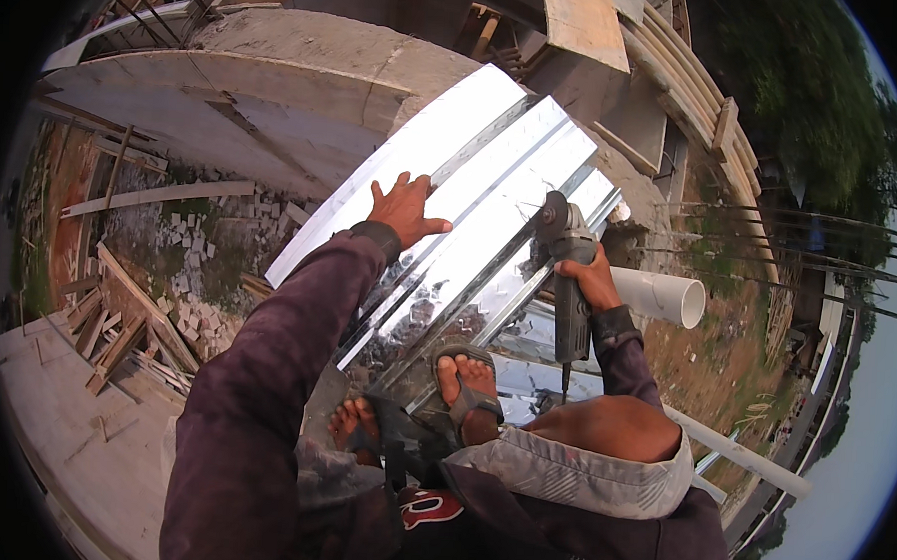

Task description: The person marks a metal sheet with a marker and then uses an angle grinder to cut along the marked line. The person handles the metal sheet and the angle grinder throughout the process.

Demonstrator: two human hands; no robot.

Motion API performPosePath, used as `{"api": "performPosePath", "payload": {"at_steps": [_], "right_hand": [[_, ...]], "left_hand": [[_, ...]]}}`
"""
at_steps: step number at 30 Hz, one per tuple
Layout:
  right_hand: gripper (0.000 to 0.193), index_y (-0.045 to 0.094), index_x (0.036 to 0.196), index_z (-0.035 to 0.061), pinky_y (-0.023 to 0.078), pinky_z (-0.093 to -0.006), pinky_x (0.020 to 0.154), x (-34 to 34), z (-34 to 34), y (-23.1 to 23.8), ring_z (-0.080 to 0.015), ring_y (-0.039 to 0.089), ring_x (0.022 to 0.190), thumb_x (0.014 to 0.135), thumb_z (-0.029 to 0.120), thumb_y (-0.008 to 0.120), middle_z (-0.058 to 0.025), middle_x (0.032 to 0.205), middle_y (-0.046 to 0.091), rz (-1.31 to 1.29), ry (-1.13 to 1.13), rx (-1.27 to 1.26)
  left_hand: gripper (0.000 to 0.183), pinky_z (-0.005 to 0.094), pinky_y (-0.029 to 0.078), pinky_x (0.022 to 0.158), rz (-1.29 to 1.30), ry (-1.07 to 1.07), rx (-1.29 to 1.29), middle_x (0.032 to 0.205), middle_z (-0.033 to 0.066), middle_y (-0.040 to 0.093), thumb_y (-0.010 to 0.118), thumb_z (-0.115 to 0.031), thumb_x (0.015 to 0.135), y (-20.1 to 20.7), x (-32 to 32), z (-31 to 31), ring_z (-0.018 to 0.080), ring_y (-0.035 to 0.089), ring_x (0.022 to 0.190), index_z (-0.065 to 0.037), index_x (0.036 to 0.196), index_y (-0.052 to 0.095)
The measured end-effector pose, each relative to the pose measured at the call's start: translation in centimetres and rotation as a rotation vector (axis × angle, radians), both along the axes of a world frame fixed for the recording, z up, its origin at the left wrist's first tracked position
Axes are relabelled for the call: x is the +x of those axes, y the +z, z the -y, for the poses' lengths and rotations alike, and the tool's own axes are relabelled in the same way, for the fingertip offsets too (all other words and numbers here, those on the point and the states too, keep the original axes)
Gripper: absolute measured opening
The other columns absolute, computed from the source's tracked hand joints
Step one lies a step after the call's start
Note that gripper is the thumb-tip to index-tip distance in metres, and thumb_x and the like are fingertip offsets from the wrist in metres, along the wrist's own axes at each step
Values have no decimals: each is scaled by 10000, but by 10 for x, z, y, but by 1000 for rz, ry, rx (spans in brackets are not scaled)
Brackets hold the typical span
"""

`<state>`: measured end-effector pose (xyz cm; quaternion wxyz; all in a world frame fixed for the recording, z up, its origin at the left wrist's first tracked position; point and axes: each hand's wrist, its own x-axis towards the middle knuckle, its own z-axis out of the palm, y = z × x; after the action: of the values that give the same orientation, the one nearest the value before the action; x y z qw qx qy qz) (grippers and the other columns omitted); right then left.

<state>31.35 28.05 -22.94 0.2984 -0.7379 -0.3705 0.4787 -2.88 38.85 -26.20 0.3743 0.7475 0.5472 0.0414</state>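
A shiny ribbed metal sheet lies in front of me, silvery and bright, with raised ribs along its length. My left hand rests on it with fingers spread. In my right hand is a grey angle grinder, gripped around its body. Its disc is at the far end, over the right part of the sheet; whether it touches the metal I cannot tell. My sandalled foot stands on the near end of the sheet, and the other foot is beside it, partly hidden.
A white plastic pipe sticks out to the right of the grinder. Beyond the sheet runs a concrete ledge. Rubble and loose planks lie far below on the left. Several rebar rods project at the right.
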Motion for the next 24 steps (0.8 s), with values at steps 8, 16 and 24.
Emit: {"api": "performPosePath", "payload": {"at_steps": [8, 16, 24], "right_hand": [[694, 463, 1310, -41, 545, -334, 866, -3, 4, 6, -210, 643, 984, 716, 102, 791, -126, 1128, 641, -47, 17, -71], [751, 427, 1340, -39, 546, -338, 865, 8, 16, -6, -217, 640, 989, 712, 115, 808, -136, 1146, 623, 12, 47, -9], [823, 382, 1390, -47, 513, -344, 956, 24, 17, 38, -242, 611, 1088, 715, 123, 821, -142, 1199, 604, -1, -11, 46]], "left_hand": [[731, 714, 157, 1139, -15, 2, -10, 1308, 236, 577, 766, -546, 811, -2, -2, 1, 375, 442, 1359, -30, 1274, 536], [657, 665, 199, 1139, -13, -4, -29, 1231, 166, 548, 778, -434, 824, 3, -2, 1, 362, 524, 1205, -63, 1298, 515], [725, 681, 215, 1114, 33, 26, 13, 1259, 172, 561, 791, -480, 817, -5, -2, 4, 360, 524, 1230, -35, 1315, 510]]}}
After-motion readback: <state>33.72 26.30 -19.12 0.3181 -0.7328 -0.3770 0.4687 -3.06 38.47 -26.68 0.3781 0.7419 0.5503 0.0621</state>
